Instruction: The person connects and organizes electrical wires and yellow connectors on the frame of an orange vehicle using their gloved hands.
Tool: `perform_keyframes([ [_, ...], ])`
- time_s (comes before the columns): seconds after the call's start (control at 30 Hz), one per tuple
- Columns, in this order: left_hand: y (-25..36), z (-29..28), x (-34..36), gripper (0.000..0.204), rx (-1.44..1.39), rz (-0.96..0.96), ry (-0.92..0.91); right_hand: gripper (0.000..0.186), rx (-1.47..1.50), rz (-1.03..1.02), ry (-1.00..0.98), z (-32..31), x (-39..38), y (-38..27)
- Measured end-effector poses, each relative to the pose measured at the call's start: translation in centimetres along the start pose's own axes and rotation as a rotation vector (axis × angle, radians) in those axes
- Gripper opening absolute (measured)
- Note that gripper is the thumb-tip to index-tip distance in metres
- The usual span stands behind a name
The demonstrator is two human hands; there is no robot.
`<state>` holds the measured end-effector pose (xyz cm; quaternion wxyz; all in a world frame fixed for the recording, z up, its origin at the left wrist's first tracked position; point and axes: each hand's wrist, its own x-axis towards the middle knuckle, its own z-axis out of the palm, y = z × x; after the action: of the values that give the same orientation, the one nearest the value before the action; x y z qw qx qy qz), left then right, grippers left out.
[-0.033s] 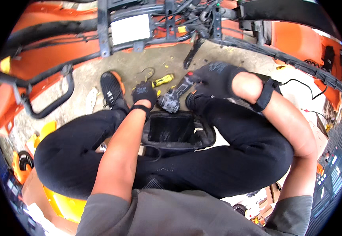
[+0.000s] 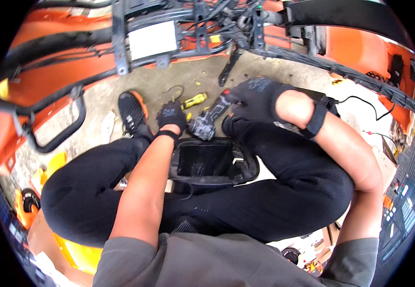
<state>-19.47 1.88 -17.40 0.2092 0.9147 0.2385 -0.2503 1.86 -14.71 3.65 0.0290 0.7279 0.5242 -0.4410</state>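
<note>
My right hand (image 2: 256,99), in a black glove, is closed at the handle end of a dark grey cordless drill (image 2: 202,127). Its bulky head points down and left, toward my left hand. My left hand (image 2: 171,115), gloved too, is just left of the drill head, its back toward me and its fingers curled under. Whatever those fingers hold is hidden. Past it on the floor lies a yellow-handled tool (image 2: 194,100), perhaps a screwdriver. Nearest me, between my bent legs, stands an open black bin (image 2: 244,173) with a dark inside.
An orange vehicle body (image 2: 69,71) with a black tube frame (image 2: 120,43) and wiring spans the far side. A white panel (image 2: 153,40) is on that frame. A bent black bar (image 2: 57,143) juts in at left. Yellow parts (image 2: 80,251) and cardboard (image 2: 42,229) lie near my left knee.
The whole view has shifted slightly, so the frame and floor things sit a little further left. Both hands and the drill keep nearly the same places relative to each other.
</note>
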Motion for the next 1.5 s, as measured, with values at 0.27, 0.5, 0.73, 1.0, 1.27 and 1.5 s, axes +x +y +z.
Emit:
perform_keyframes([
  [0.27, 1.0, 0.5, 2.2, 0.026, 0.162, 0.133, -0.098, 0.027, 0.134, 0.071, -0.044, -0.7, 0.6, -0.9],
  [0.5, 2.9, -4.3, 1.9, 0.025, -0.196, 0.259, -0.053, 0.026, 0.137, 0.043, -0.020, 0.0, 1.1, 0.3],
  [0.73, 8.2, -14.3, -1.4, 0.027, -0.537, 0.559, -0.094, 0.032, -0.300, -0.091, 0.529, 0.0, -0.2, -0.3],
  [1.0, 12.8, -17.6, -2.4, 0.024, -0.660, 0.704, 0.437, 0.037, 0.049, 0.137, 0.282, -1.7, -7.0, 3.9],
  [1.27, 17.7, -10.2, 5.6, 0.038, -1.891, 0.125, -0.350, 0.033, -0.102, 0.151, 0.226, 2.8, -4.8, 5.7],
  [1.5, 22.6, -14.3, 5.8, 0.052, -1.216, -0.081, 0.258, 0.044, -0.159, 0.153, 0.208, 7.2, -0.4, 9.4],
])
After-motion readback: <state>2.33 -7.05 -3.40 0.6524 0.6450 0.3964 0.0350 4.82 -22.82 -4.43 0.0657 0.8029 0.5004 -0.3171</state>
